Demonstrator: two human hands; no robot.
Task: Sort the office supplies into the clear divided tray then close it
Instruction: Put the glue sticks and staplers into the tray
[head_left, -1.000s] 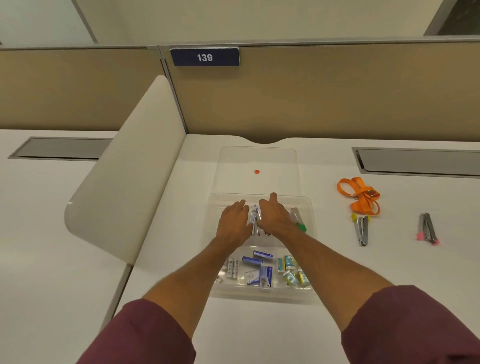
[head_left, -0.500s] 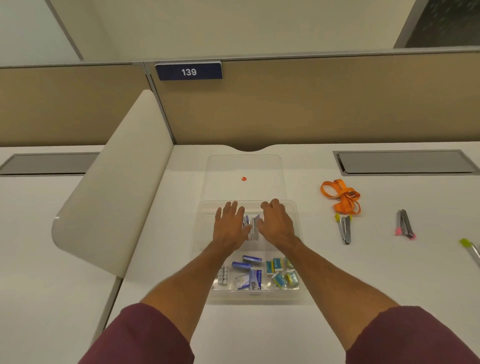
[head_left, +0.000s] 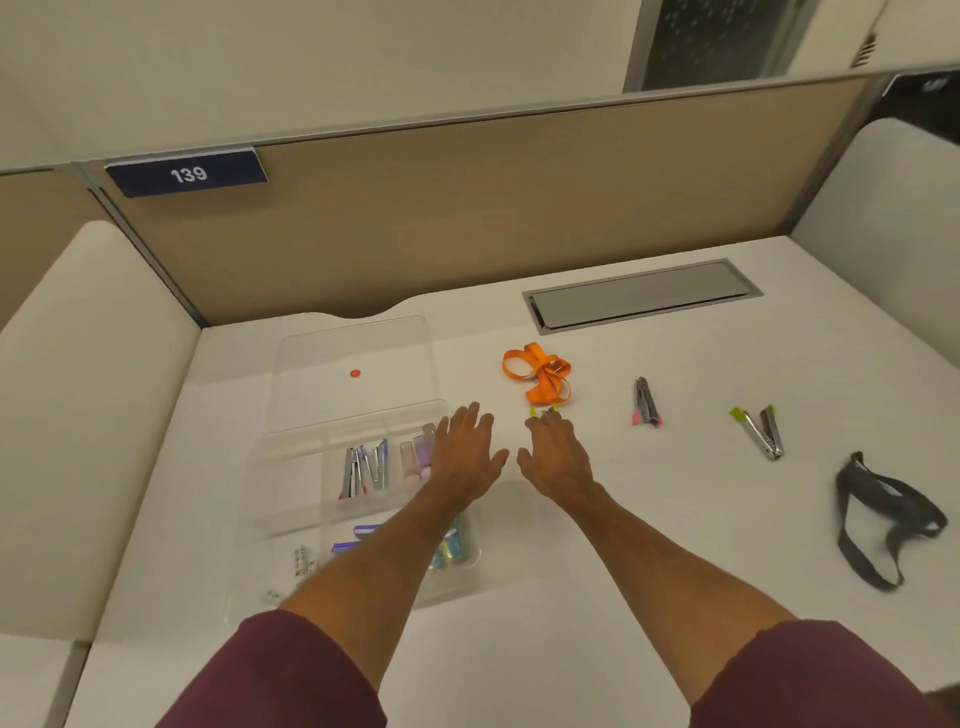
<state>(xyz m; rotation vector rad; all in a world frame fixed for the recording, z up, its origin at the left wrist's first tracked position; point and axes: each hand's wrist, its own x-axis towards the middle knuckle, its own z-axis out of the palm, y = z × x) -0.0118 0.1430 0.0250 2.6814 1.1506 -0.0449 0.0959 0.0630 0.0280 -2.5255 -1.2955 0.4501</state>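
Note:
The clear divided tray (head_left: 291, 499) lies at the desk's left with its lid (head_left: 358, 353) folded open behind it. Staple removers (head_left: 363, 467) and pale tubes (head_left: 415, 457) fill its far compartments, small boxes the near ones. My left hand (head_left: 465, 452) hovers open over the tray's right edge. My right hand (head_left: 553, 457) reaches right of the tray, fingers spread, fingertips at a yellow-tipped staple remover (head_left: 540, 412) mostly hidden beneath them. An orange lanyard (head_left: 540, 374) lies just beyond. A pink-tipped staple remover (head_left: 645, 402) and a green-tipped one (head_left: 758, 431) lie farther right.
A black lanyard (head_left: 878, 519) lies at the desk's right. A grey cable hatch (head_left: 639, 293) is set into the desk behind the supplies. A tan partition (head_left: 467, 218) closes the back, and white rounded dividers stand at both sides.
Both hands have left the tray's far compartments and moved right; the right hand now reaches the yellow-tipped staple remover. The camera has swung right, showing more supplies.

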